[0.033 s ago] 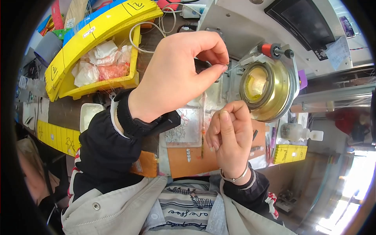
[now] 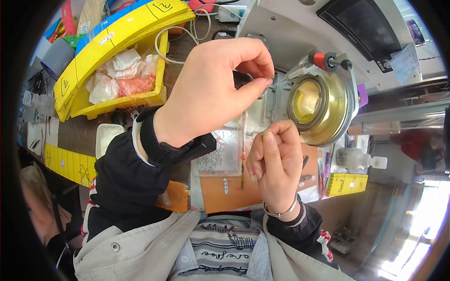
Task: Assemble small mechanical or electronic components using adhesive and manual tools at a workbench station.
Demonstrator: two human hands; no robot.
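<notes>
My left hand [image 2: 211,89] reaches up in front of the grey machine [image 2: 281,28], its thumb and forefinger pinched together. Whatever sits between those fingertips is too small to make out. Lower and to the right, my right hand [image 2: 279,159] is closed, with the thumb pressed against the curled forefinger; any thing in it is hidden. Just right of both hands is a round brass-coloured drum [image 2: 335,110] with a glassy front. Below my left hand lies a clear tray [image 2: 229,161] of small, thin pieces. A thin reddish stick [image 2: 243,154] runs between the hands.
At the left stands a yellow bin [image 2: 161,93] with crumpled white and pinkish wrappings. A white dish [image 2: 101,140] sits near my left sleeve. The machine carries a dark screen [image 2: 358,25] and a red roller [image 2: 320,59]. A clear bottle [image 2: 351,158] is at the right.
</notes>
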